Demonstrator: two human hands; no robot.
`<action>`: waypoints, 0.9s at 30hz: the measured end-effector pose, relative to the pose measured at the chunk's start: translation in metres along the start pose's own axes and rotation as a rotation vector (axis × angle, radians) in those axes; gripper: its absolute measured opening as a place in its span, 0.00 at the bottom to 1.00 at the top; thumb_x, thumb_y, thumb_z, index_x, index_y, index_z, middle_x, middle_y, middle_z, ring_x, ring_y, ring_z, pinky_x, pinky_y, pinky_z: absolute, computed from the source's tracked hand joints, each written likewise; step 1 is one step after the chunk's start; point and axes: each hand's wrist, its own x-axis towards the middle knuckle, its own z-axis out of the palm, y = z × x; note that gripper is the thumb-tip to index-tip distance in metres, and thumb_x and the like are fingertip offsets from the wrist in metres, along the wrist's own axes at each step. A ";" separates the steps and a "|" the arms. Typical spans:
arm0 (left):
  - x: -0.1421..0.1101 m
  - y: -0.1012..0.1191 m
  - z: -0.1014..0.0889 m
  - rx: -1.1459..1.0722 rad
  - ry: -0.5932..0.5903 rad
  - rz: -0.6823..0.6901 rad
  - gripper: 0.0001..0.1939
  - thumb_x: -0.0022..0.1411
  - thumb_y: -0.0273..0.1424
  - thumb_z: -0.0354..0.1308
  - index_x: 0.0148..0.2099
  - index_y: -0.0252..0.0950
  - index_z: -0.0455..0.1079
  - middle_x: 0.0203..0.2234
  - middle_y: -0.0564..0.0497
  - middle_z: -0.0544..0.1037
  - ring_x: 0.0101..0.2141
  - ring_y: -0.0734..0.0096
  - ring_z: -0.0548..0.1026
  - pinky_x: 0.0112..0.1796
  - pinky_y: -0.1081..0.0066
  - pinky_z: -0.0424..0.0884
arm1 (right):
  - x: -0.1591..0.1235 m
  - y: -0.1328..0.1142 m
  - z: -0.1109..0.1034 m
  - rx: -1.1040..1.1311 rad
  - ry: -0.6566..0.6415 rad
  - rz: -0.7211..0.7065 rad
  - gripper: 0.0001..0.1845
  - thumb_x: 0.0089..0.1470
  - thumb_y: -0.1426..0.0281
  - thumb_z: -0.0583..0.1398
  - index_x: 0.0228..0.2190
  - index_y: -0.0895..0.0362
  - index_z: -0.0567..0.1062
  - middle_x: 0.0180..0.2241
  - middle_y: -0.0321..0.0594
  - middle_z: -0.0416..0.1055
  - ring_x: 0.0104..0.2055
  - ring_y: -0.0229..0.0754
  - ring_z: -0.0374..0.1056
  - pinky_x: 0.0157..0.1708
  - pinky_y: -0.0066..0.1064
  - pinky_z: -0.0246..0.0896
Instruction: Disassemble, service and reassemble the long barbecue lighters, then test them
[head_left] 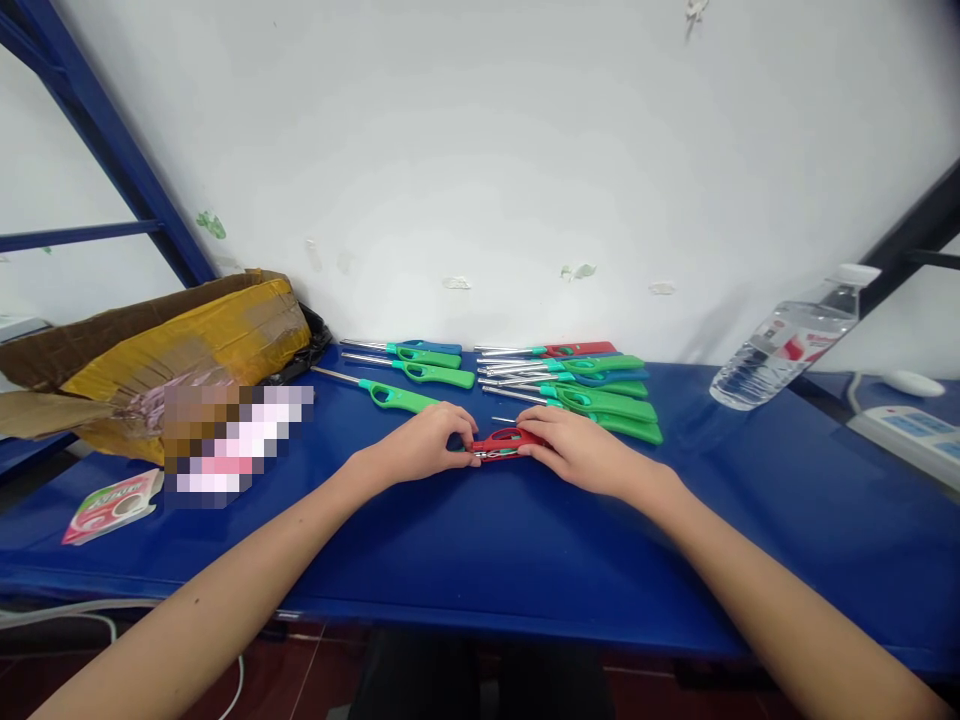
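Observation:
Between both hands is a red long-nosed lighter [504, 440], its casing lying lengthwise just above the blue tabletop. Silvery and pale inner parts show along its near side, so the casing looks open there. My left hand [429, 442] pinches its left end with thumb and fingers. Closed on the right end, my right hand [581, 452] covers part of the red body. Behind my right hand lies a pile of green, blue and red long-nosed lighters [611, 400], metal tubes pointing left. Several more lighters [439, 375] lie behind my left hand.
To the left, an opened cardboard box [187, 340] with yellow tape stands beside a blurred-out patch and a pink printed packet [112, 505]. A water bottle [787, 340] leans at the right, near a white device [915, 430]. A white wall [510, 180] borders the blue table [480, 550].

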 end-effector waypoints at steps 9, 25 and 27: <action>0.000 0.001 0.002 -0.036 0.024 0.001 0.06 0.58 0.34 0.67 0.30 0.37 0.76 0.43 0.49 0.78 0.44 0.63 0.74 0.46 0.67 0.66 | -0.001 -0.002 -0.002 0.053 -0.029 0.038 0.12 0.65 0.66 0.52 0.43 0.58 0.71 0.42 0.47 0.71 0.42 0.48 0.69 0.44 0.40 0.66; -0.002 0.003 0.003 0.015 0.042 0.003 0.05 0.58 0.33 0.66 0.32 0.38 0.77 0.43 0.47 0.77 0.45 0.61 0.74 0.46 0.65 0.68 | 0.000 0.001 -0.003 0.171 0.099 0.117 0.10 0.64 0.65 0.52 0.42 0.55 0.70 0.40 0.43 0.69 0.41 0.46 0.67 0.41 0.39 0.63; -0.002 0.002 0.003 0.014 0.040 0.008 0.05 0.58 0.33 0.66 0.32 0.38 0.77 0.43 0.47 0.76 0.46 0.61 0.74 0.46 0.65 0.68 | 0.000 0.001 -0.004 0.187 0.107 0.122 0.10 0.64 0.65 0.52 0.42 0.55 0.70 0.39 0.43 0.69 0.40 0.45 0.66 0.40 0.38 0.62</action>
